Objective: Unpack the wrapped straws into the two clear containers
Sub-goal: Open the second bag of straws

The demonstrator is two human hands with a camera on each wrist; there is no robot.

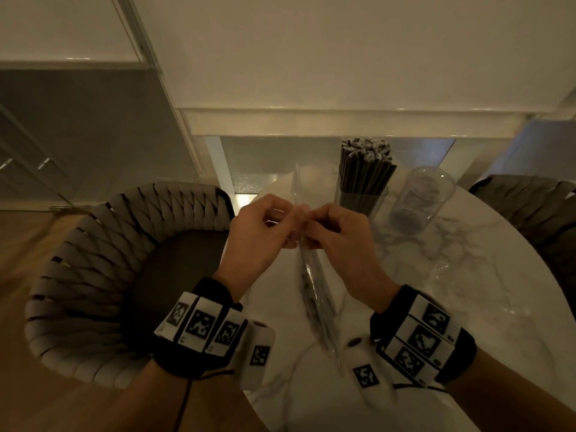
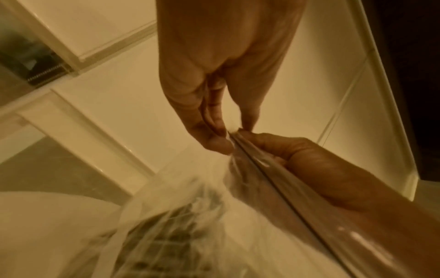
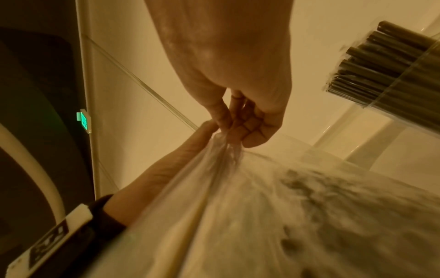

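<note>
Both hands are pinching the same spot on the straw pack [image 1: 307, 275], left hand [image 1: 260, 236] and right hand [image 1: 338, 238] on opposite sides, its length running straight away from me, so it'll probably get pulled apart sideways.

Worktop [image 1: 467, 307]: two containers near far edge, side by side; left container [image 1: 361, 198] filled with upright straws [image 1: 366, 165], right container [image 1: 419, 201] just beside it. Wrapped bag [image 1: 314, 285] held above worktop's left portion. Chair [image 1: 93, 244] at left edge.
</note>
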